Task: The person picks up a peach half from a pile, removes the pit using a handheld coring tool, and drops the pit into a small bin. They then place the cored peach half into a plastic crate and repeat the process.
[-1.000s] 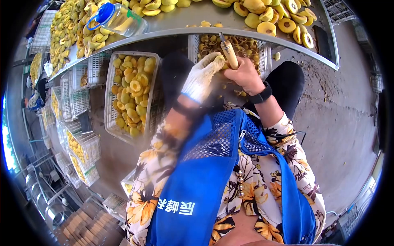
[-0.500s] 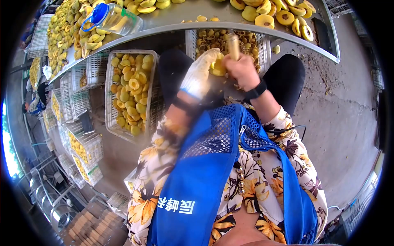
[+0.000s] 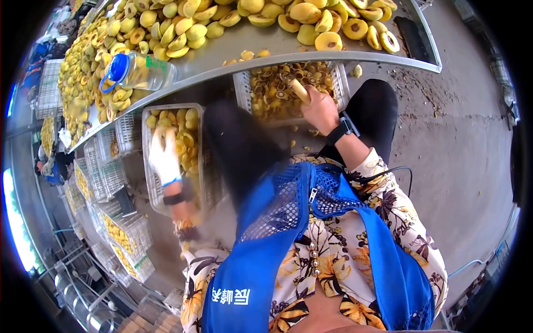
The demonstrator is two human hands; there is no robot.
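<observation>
Grey floor (image 3: 455, 161) spreads around a metal-edged surface (image 3: 250, 44), at which a person works. One wooden-handled tool (image 3: 300, 91) is in the right hand (image 3: 321, 109), whose fingers are wrapped round the grip; it points over a white crate (image 3: 242, 91) of brownish fruit scraps (image 3: 272, 94) between the person's knees. Yellow fruit halves (image 3: 187, 149) fill a second crate (image 3: 146, 144) on the person's left, and the gloved left hand (image 3: 164, 152) is down among them. That glove is blurred, so it cannot be told whether its fingers are spread or pinching a piece. Farther out, more yellow halves (image 3: 183, 28) are heaped on the surface, many showing hollow centres, with a blue-capped bottle (image 3: 145, 72) lying beside the heap near the edge. Stacked crates (image 3: 119, 233) stand beyond, at far left.
</observation>
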